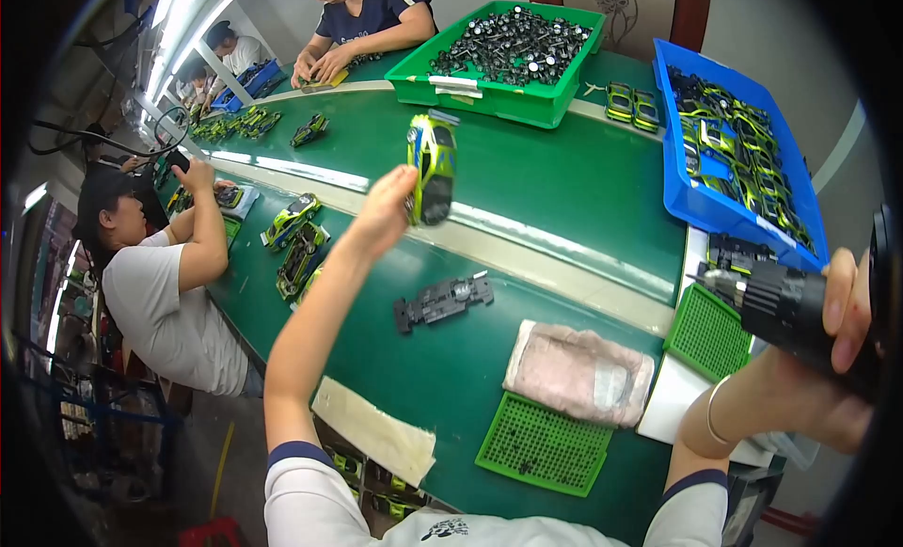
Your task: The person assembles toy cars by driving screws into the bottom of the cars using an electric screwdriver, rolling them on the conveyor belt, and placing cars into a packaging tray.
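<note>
Green workbench [376, 354] spans the middle. Above it, the left hand [386, 208] grips a yellow-green toy car [436, 169], its far side hidden; the right hand [852, 319] clasps a black electric screwdriver [785, 302], its rear lost in darkness.

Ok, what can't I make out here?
Head view: far side of the toy car, turned away in the left hand.
Head view: rear of the power driver, lost behind right fingers and dark rim.
Head view: dark bits in the nearer green tray, too small.
Head view: floor of the right blue bin, under car bodies.
</note>
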The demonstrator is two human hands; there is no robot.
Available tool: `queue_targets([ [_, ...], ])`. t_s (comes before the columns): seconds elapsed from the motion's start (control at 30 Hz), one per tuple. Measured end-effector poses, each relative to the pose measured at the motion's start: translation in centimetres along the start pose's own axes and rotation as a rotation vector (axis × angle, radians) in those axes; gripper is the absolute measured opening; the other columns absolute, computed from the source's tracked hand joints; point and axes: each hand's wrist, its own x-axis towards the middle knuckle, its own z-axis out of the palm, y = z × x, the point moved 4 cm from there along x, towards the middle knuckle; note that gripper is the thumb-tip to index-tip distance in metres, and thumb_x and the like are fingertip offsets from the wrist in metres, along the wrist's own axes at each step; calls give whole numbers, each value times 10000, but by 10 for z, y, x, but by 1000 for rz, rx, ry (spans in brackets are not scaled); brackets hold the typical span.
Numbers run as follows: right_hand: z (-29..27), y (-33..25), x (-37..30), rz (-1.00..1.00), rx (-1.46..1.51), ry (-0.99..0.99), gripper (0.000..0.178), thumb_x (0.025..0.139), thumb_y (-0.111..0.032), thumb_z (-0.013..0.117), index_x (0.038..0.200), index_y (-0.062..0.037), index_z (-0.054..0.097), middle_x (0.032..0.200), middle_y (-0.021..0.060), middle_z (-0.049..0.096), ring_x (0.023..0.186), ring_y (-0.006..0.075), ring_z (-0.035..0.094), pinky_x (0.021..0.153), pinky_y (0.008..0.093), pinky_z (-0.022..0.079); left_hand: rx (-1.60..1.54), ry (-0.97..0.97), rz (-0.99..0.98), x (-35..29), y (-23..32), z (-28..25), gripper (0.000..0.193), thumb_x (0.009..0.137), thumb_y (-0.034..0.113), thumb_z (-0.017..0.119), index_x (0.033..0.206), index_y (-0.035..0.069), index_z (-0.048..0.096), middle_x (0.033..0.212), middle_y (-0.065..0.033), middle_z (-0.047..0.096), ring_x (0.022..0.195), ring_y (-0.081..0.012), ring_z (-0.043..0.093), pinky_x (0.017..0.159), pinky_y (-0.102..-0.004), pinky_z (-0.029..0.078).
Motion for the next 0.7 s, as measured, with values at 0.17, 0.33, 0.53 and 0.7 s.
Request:
queue_targets([
  [0.17,16,-1,-12,42,53,-2,513,743,-544,447,995,-98,415,783,52,399,574,139,387,565,281,335,-466,-159,-126,-84,-28,90,499,934,375,284,1285,24,335,1208,-164,461,1065,-267,500,1002,-418,326],
  [0.33,31,4,-25,87,31,-7,651,764,-625,404,1146,-99,378,836,70,397,592,154,407,580,303,348,-746,-210,-189,-112,-38,139,524,933,412,259,1263,16,352,1195,-149,476,1080,-247,498,935,-386,408],
  [0.53,35,16,-61,250,-268,114,705,800,-656,356,1240,-109,295,798,73,426,547,163,457,529,315,390,219,-164,301,-120,-34,139,226,830,172,571,963,31,455,1142,-137,490,1030,-226,503,870,-346,412],
  [0.7,29,11,-103,334,-339,152,715,788,-653,394,1226,-106,255,731,70,418,493,155,465,486,310,429,1040,-504,806,-126,-34,168,375,647,55,701,918,60,441,1143,-127,482,1030,-326,469,879,-390,382],
])
